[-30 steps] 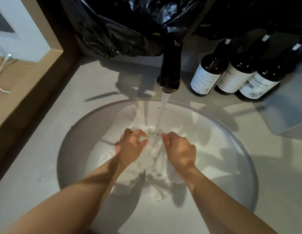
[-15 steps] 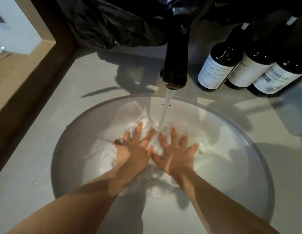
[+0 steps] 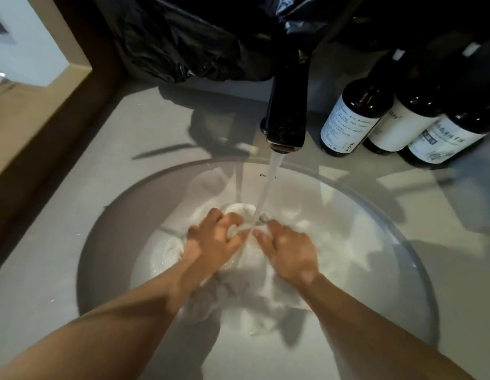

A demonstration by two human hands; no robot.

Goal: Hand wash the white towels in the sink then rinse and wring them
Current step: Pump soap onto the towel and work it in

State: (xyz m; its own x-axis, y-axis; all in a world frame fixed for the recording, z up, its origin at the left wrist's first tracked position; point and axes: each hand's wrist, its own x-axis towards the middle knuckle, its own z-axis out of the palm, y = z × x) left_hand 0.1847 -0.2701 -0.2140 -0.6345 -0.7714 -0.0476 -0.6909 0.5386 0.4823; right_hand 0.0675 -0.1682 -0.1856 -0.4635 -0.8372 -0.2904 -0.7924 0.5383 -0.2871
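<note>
Item: white towels [image 3: 256,267]; a wet, bunched mass of soft cloth, crumpled into folds, lying in the bottom of the sink [image 3: 115,242], directly under the running water; how many pieces make up the mass cannot be told.

Hands: left hand [image 3: 213,239] and right hand [image 3: 290,250] side by side on top of the heap; fingers curled and clutching gathered folds of the cloth; thumbs nearly meeting where the stream lands.

Step in hand, by judgement: washing by kneading under the flow; wringing not yet begun.

Method advised: gather a fresh fold each time; squeeze and rub cloth against cloth so the water is forced through the weave; turn the heap so the shaded lower layers near the wrists come under the stream; hold the work low in the bowl, since water striking the knuckles is likely to splash over the rim.

Sink: round, shallow, smooth white bowl; sunk below a matte grey tabletop [image 3: 82,193].

Water stream [image 3: 268,187]: a steady pale column; falls from a tall, dark, glossy faucet [image 3: 287,105] at the far rim.

Right of the faucet: three dark brown bottles [image 3: 350,119]; cylindrical, with white printed labels; standing close together on the tabletop.

Behind: a black plastic bag [image 3: 197,37]; crinkled and shiny.

Far left: a wooden ledge [image 3: 41,111]; flat, pale brown.
</note>
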